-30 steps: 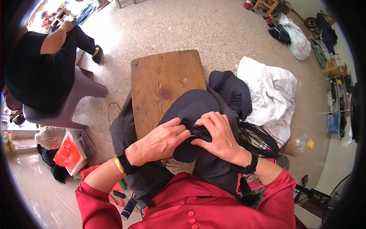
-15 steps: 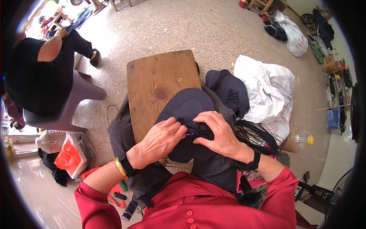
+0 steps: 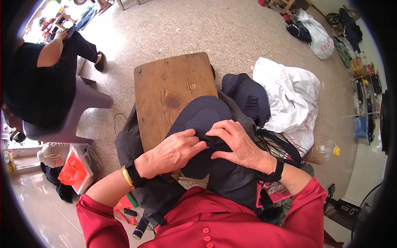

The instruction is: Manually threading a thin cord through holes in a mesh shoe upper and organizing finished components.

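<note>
A dark mesh shoe upper [image 3: 203, 112] lies over my lap and the near edge of the wooden stool [image 3: 171, 78], its rounded toe pointing away from me. My left hand [image 3: 175, 149] is closed, thumb and forefinger pinching the upper's opening from the left. From the right, my right hand [image 3: 237, 144] grips the same opening with its fingers curled over the edge. A tiny purplish bit shows between the hands; I cannot make out what it is. Beside my right thigh rest more dark uppers [image 3: 250, 99], one threaded with black lace, and a bundle of black laces [image 3: 281, 144].
A white sack [image 3: 285, 91] lies right of the uppers, with a clear plastic bottle [image 3: 324, 152] nearer me. A pink basket [image 3: 275, 193] stands by my right leg. To the left, a person in black sits on a grey plastic stool [image 3: 89, 99]; bags [image 3: 74, 169] lie behind it.
My left fingertips have shifted slightly right, closer to my right hand at the opening. My right hand still grips the upper. The whole view has shifted a little.
</note>
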{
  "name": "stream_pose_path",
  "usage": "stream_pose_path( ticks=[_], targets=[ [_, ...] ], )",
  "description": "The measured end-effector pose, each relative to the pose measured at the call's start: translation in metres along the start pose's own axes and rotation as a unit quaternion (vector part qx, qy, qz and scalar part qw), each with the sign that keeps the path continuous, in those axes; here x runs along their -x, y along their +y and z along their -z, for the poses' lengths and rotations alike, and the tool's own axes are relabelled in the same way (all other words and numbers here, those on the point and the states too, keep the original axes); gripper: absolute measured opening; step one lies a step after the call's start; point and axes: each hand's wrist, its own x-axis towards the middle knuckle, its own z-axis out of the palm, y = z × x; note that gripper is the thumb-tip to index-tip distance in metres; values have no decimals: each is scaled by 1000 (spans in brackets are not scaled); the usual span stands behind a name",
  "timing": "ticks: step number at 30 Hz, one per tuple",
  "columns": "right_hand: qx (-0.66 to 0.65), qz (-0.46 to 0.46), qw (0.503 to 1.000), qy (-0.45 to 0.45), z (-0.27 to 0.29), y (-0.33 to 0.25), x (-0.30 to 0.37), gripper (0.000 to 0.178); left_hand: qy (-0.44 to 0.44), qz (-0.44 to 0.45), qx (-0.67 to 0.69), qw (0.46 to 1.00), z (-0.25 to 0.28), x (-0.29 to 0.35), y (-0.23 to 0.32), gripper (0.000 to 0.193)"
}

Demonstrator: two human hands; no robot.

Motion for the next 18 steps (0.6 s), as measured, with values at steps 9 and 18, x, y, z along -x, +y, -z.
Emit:
stream_pose_path(
  ticks=[9,18],
  targets=[
    [-1,-10,1000,-10,0,0,-2,62,-13,5,51,999,13,3,-4,17],
    [6,-7,1000,-16,2,-1,-4,61,7,61,4,998,22,29,6,17]
  ],
)
